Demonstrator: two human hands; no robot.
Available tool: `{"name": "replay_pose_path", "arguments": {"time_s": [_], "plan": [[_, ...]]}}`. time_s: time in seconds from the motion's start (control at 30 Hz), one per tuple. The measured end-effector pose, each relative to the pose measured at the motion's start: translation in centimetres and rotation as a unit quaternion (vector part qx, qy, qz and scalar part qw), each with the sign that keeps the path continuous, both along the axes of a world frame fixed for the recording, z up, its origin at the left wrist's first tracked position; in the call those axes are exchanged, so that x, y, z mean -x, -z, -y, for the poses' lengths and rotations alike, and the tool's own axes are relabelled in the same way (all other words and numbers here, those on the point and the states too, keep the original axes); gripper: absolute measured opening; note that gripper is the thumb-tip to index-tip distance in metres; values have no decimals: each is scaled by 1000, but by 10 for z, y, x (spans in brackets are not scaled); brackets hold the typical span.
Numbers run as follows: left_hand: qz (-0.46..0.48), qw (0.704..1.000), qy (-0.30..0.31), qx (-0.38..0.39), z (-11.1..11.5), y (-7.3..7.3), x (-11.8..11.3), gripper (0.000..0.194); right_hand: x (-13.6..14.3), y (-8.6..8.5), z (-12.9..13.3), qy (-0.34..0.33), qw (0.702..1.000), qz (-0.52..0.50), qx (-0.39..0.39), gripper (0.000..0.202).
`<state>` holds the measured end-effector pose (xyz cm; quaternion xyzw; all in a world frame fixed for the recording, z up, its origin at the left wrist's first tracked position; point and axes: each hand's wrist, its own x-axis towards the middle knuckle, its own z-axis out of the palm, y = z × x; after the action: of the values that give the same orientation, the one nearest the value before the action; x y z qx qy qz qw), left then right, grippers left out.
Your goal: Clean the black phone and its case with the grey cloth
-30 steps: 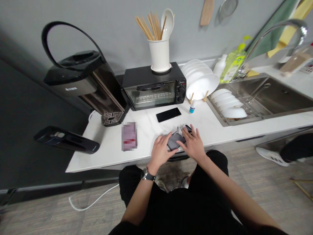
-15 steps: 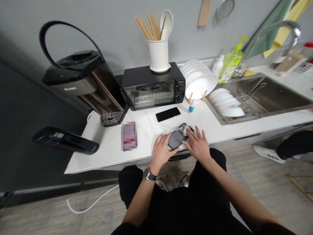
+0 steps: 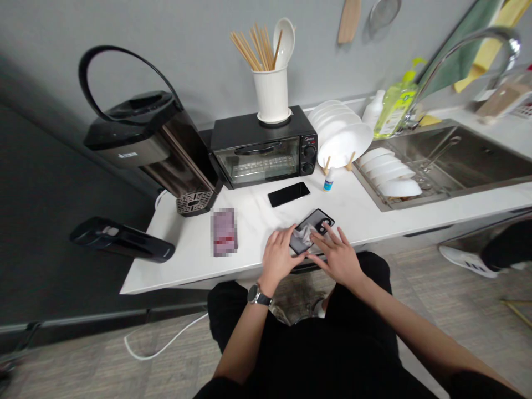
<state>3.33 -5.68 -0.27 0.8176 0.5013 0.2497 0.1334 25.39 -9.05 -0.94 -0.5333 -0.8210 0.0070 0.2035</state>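
Observation:
On the counter near its front edge lies a grey phone case point(image 3: 319, 215) with a black rim and a dark camera area whose round openings look white. My left hand point(image 3: 279, 256) grips its left and lower edge, thumb along the bottom. Beneath the fingertips of my right hand point(image 3: 338, 256) is a crumpled white tissue point(image 3: 305, 235), pressed on the case's grey face. The right thumb is close to the left thumb at the lower edge. Beyond the case rests a black phone point(image 3: 289, 194), and right of that stands a small white bottle with a blue label point(image 3: 328, 180).
A blurred purple packet point(image 3: 225, 231) lies at left, near a dark flask point(image 3: 124, 241) and a tall drinks dispenser point(image 3: 166, 149). Behind are a toaster oven point(image 3: 261, 144) and racked white plates point(image 3: 344, 138). The sink point(image 3: 477, 160) holds bowls, at right.
The tissue has shifted left and down across the case with my right fingers, uncovering the camera area. The whole view has drifted slightly.

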Motion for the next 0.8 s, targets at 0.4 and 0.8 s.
{"name": "replay_pose_path", "arguments": {"time_s": [0.4, 0.8], "plan": [[-24, 1000, -6, 15, -1, 2, 5, 79, 54, -3, 9, -92, 994, -48, 14, 61], [-13, 1000, 9, -12, 0, 0, 1, 79, 19, 0, -36, 51, 998, -16, -15, 61]]}}
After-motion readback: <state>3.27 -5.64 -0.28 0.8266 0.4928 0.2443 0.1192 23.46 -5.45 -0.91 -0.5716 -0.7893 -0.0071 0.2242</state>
